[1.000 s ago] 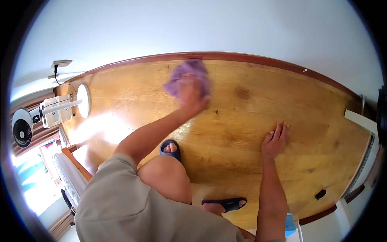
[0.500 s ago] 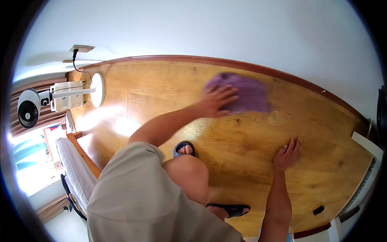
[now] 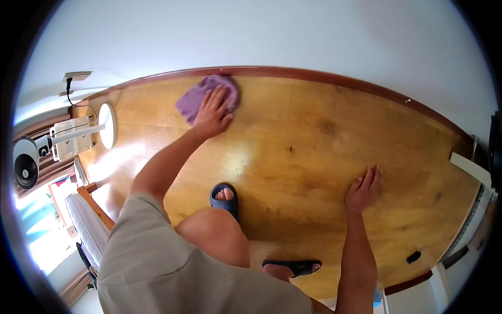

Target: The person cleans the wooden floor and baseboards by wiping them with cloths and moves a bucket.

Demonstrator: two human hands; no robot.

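Note:
Flat on a purple cloth (image 3: 191,102), my left hand (image 3: 210,114) presses it to the wooden floor near the reddish-brown baseboard, fingers stretched out and thumb apart. The cloth lies crumpled under and around the fingers. Farther right, my right hand (image 3: 362,192) rests palm down on the bare floor (image 3: 314,172), its fingers extended and nothing under them that I can see.
A white fan (image 3: 107,125) stands at the left beside white drawers, its cord running to a wall outlet (image 3: 77,76). Dark sandals (image 3: 229,209) are on both feet. A small black object (image 3: 413,257) lies at the lower right. A bed (image 3: 89,225) is at the lower left.
My left hand and the purple cloth have moved left along the baseboard. My right hand stays on the floor in nearly the same place. The view has shifted slightly.

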